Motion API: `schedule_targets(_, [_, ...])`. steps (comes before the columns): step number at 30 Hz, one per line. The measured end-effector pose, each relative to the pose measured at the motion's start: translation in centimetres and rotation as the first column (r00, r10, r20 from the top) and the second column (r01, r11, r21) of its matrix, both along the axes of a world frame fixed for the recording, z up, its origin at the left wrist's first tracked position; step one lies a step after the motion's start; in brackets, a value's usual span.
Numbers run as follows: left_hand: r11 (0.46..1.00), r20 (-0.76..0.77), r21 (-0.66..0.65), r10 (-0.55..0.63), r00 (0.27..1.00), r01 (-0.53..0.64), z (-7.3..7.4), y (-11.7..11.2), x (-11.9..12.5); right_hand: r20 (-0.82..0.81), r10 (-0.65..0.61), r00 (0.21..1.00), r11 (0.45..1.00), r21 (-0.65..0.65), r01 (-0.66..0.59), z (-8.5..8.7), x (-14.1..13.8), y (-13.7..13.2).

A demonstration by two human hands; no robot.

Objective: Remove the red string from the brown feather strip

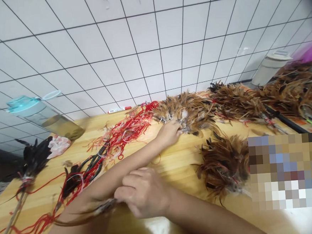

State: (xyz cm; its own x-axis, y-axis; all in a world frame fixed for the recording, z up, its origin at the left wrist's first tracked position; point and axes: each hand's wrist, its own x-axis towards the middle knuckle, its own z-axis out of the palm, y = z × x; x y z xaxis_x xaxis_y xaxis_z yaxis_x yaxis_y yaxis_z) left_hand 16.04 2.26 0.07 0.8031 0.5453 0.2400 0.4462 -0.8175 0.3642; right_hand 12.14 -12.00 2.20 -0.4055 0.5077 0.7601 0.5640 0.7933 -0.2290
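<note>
My left hand (170,133) reaches across the table to a pile of brown feathers (190,109) by the wall. Its fingers are curled at the quill ends, and the fingertips are partly hidden there. Nearer to me, my right hand (144,192) crosses over the left forearm. Between its thumb and fingers it pinches a small bunch of feathers (98,211), long dark tips pointing left. A round bundle of brown feathers (224,162) lies to the right of both hands.
Red strings (130,129) tangle with black-handled scissors (95,160) on the wooden table. At left are a black feather duster (28,168) and a teal-lidded bottle (51,119). A marker (119,109) lies by the tiled wall. More feathers (240,102) and a pale bottle (270,68) stand right.
</note>
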Motion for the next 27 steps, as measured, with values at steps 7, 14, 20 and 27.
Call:
schedule_targets(7, [0.998, -0.006, 0.042, 0.046, 0.999, -0.046, 0.2, -0.7, 0.5, -0.091, -0.101, 0.991, 0.994, -0.038, 0.098, -0.6, 0.3, 0.6])
schedule_targets(14, [0.869, 0.148, -0.494, 0.093, 0.985, -0.008, 1.7, 1.2, -3.8, -0.373, -0.291, 0.881, 0.925, -0.344, 0.160, -0.5, 2.4, 2.1])
schedule_targets(20, [0.535, 0.166, -0.838, 0.057, 0.984, 0.110, 2.5, 2.5, -7.2, -0.646, -0.626, 0.437, 0.752, -0.648, 0.119, -1.9, 6.1, 5.4])
schedule_targets(27, [0.449, 0.200, -0.872, -0.033, 0.979, 0.193, 4.0, 4.0, -9.1, -0.630, -0.718, 0.296, 0.689, -0.703, 0.174, -4.2, 8.6, 6.9])
